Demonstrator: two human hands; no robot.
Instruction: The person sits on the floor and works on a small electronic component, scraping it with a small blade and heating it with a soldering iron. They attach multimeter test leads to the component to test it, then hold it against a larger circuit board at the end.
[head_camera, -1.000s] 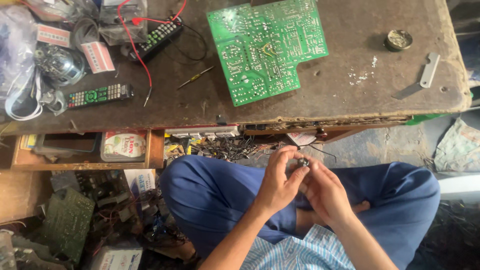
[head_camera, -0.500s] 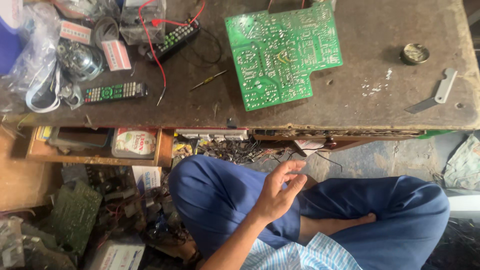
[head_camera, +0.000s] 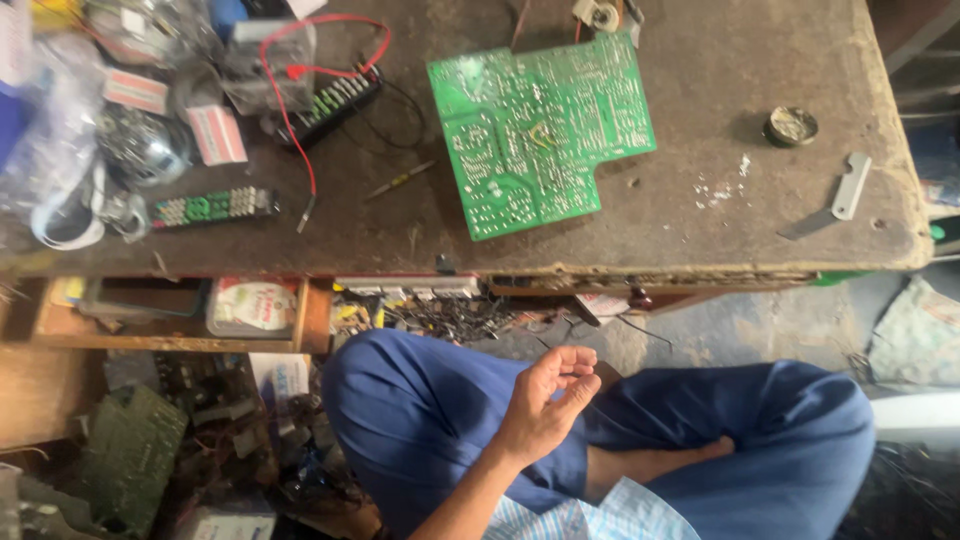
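My left hand (head_camera: 545, 405) hangs over my lap, fingers curled loosely inward; whether it pinches a small part, I cannot tell. My right hand is out of view. I should keep the palm level and close to my knees. The nearest workpiece, a green circuit board (head_camera: 540, 130), lies solder-side up on the table (head_camera: 700, 230).

Your tabletop (head_camera: 700, 60) is scuffed brown wood with a green circuit board (head_camera: 540, 130) lying flat mid-way, a remote (head_camera: 212, 207) and red wires (head_camera: 300, 110) at one end, a small round tin (head_camera: 791, 126) and metal blade (head_camera: 848, 188) at the other.
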